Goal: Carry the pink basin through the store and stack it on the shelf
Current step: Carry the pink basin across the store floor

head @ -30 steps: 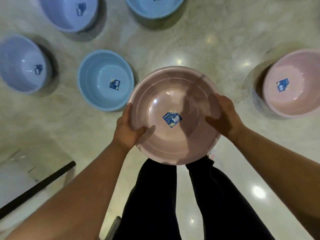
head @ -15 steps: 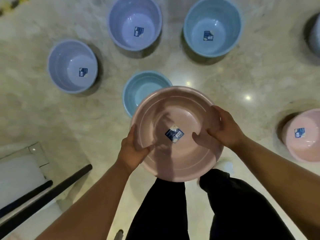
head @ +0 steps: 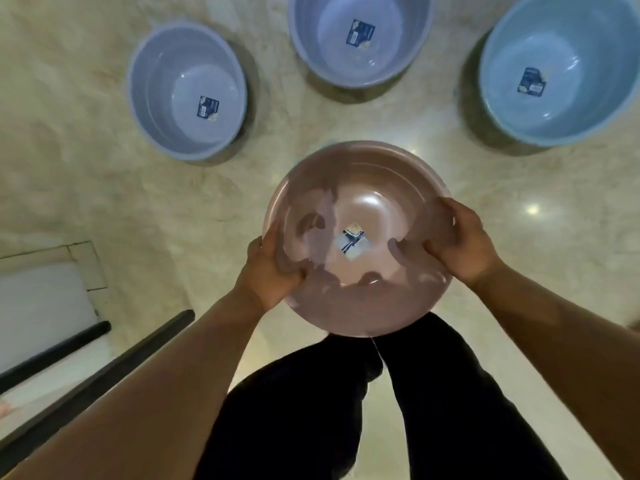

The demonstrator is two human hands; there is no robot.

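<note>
Gripping stickered pink basin [head: 360, 237], text unreadable

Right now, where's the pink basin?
Head view, centre: the pink basin is held above the floor by the left hand and right hand, nearer than three blue basins.

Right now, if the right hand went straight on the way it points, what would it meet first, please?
The right hand points inward across the pink basin, so it would probably meet the left hand on the opposite rim first; depth is unclear.
</note>
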